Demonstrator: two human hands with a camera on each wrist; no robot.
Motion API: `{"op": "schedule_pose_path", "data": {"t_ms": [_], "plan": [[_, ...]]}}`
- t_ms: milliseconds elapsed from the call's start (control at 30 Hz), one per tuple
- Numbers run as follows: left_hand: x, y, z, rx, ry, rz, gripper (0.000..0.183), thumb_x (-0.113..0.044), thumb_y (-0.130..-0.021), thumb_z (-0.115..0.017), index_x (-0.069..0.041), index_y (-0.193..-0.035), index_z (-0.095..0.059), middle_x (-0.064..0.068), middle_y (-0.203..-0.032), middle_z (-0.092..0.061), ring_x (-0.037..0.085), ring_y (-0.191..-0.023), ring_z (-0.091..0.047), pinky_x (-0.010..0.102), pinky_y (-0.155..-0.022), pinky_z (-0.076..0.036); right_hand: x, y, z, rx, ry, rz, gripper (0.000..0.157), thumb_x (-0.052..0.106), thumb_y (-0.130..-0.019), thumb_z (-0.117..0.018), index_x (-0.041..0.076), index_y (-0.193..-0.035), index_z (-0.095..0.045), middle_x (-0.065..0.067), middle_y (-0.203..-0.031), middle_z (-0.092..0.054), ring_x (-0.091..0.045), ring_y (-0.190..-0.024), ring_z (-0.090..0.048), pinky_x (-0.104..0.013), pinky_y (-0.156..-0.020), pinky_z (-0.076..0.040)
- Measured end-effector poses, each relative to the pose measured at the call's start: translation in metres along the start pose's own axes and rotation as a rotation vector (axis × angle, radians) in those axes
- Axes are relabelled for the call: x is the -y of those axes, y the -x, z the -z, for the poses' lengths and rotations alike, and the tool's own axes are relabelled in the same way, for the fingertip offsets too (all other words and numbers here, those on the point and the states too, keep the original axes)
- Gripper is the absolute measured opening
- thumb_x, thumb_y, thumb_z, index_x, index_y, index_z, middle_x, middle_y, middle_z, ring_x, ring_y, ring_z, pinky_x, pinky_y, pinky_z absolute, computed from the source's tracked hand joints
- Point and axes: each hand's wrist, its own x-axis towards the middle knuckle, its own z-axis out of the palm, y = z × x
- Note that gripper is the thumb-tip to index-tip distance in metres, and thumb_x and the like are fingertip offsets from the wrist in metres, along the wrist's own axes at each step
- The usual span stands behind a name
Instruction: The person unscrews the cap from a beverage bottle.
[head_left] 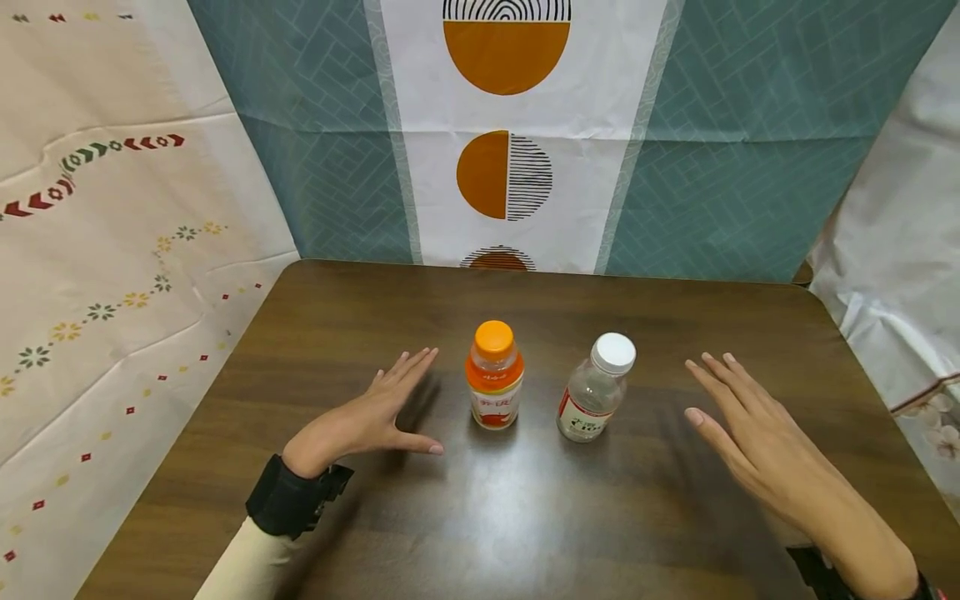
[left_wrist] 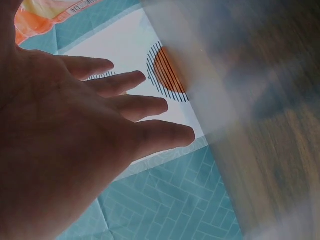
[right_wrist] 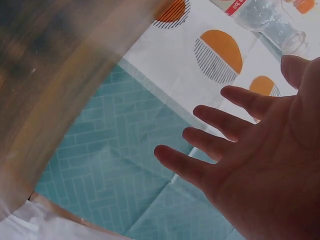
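Left hand (head_left: 366, 422) and right hand (head_left: 776, 462) are hovering empty, apart, seemingly off the worktop (head_left: 630, 533); clearance should be protecting both bottles (head_left: 495, 379) (head_left: 592, 398).

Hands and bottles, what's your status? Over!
Left hand, right hand: holding nothing. Orange-capped bottle, white-capped bottle: upright, between the hands. No obstacle seen between hands and bottles.

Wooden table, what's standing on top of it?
On the wooden table stand two bottles: an orange-capped bottle and, to its right, a clear white-capped bottle. The wood directly beneath their bases is covered, so it cannot be seen.
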Motion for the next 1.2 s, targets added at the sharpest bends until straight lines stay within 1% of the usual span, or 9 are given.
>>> {"op": "schedule_pose_path", "data": {"t_ms": [267,467,533,633,767,867,967,1067,1200], "plan": [[-0.001,0.003,0.001,0.008,0.016,0.010,0.121,-0.062,-0.067,-0.072,-0.016,-0.153,-0.001,0.010,-0.157,-0.004,0.035,-0.139,0.003,0.068,-0.104,-0.007,0.002,0.006,-0.003,-0.002,-0.018,-0.025,0.063,0.025,-0.096,-0.056,0.016,-0.150,-0.026,-0.020,-0.151,-0.023,-0.033,-0.139,-0.008,-0.071,-0.098,-0.019],[0.001,0.006,0.003,0.001,0.023,0.034,0.120,-0.062,-0.066,-0.072,-0.018,-0.153,-0.001,0.008,-0.157,-0.005,0.033,-0.139,0.002,0.068,-0.105,-0.007,0.004,0.005,-0.001,-0.015,-0.007,-0.005,0.064,0.024,-0.095,-0.058,0.017,-0.150,-0.027,-0.021,-0.149,-0.027,-0.037,-0.136,-0.017,-0.070,-0.096,-0.023],[0.001,0.006,0.005,-0.011,0.039,0.032,0.118,-0.061,-0.067,-0.072,-0.018,-0.153,-0.003,0.008,-0.157,-0.007,0.032,-0.140,-0.002,0.065,-0.106,-0.011,0.006,0.003,0.000,-0.030,0.001,0.009,0.064,0.024,-0.094,-0.059,0.016,-0.149,-0.028,-0.022,-0.147,-0.030,-0.040,-0.134,-0.022,-0.070,-0.093,-0.026],[-0.001,0.006,0.007,-0.041,0.073,0.005,0.111,-0.057,-0.071,-0.071,-0.017,-0.153,-0.009,0.008,-0.156,-0.013,0.029,-0.139,-0.013,0.060,-0.106,-0.021,0.012,-0.001,0.003,-0.059,0.015,0.018,0.064,0.024,-0.092,-0.061,0.015,-0.148,-0.031,-0.022,-0.143,-0.035,-0.042,-0.127,-0.032,-0.067,-0.089,-0.031],[-0.002,0.008,0.009,-0.090,0.110,-0.021,0.099,-0.053,-0.076,-0.070,-0.016,-0.151,-0.018,0.007,-0.152,-0.026,0.024,-0.133,-0.030,0.054,-0.104,-0.032,0.023,-0.004,0.007,-0.152,0.048,0.027,0.062,0.017,-0.088,-0.066,0.009,-0.143,-0.039,-0.019,-0.130,-0.046,-0.036,-0.110,-0.047,-0.058,-0.078,-0.043],[-0.002,0.009,0.009,-0.117,0.129,-0.033,0.093,-0.051,-0.077,-0.070,-0.016,-0.150,-0.023,0.007,-0.149,-0.034,0.024,-0.129,-0.038,0.053,-0.101,-0.036,0.033,-0.006,0.012,-0.272,0.067,0.072,0.059,0.010,-0.083,-0.068,0.003,-0.137,-0.045,-0.015,-0.115,-0.053,-0.025,-0.093,-0.053,-0.045,-0.069,-0.048],[-0.002,0.011,0.009,-0.135,0.152,-0.045,0.089,-0.048,-0.078,-0.070,-0.016,-0.148,-0.027,0.006,-0.146,-0.039,0.025,-0.125,-0.043,0.052,-0.099,-0.040,0.044,-0.011,0.017,-0.386,0.057,0.154,0.048,0.020,-0.087,-0.065,-0.002,-0.129,-0.052,-0.013,-0.105,-0.057,-0.018,-0.082,-0.054,-0.030,-0.063,-0.048],[-0.003,0.014,0.009,-0.140,0.161,-0.043,0.085,-0.048,-0.079,-0.070,-0.017,-0.147,-0.030,0.005,-0.144,-0.041,0.022,-0.123,-0.045,0.050,-0.097,-0.042,0.057,-0.019,0.022,-0.459,0.032,0.228,0.047,0.031,-0.092,-0.058,-0.005,-0.122,-0.057,-0.013,-0.100,-0.060,-0.015,-0.077,-0.053,-0.019,-0.062,-0.045],[-0.002,0.016,0.010,-0.127,0.165,-0.038,0.078,-0.048,-0.081,-0.069,-0.016,-0.144,-0.036,0.003,-0.139,-0.047,0.020,-0.119,-0.049,0.049,-0.095,-0.045,0.078,-0.029,0.027,-0.468,-0.022,0.283,0.048,0.034,-0.092,-0.058,-0.005,-0.120,-0.058,-0.014,-0.104,-0.062,-0.012,-0.077,-0.053,-0.013,-0.068,-0.043]]}}
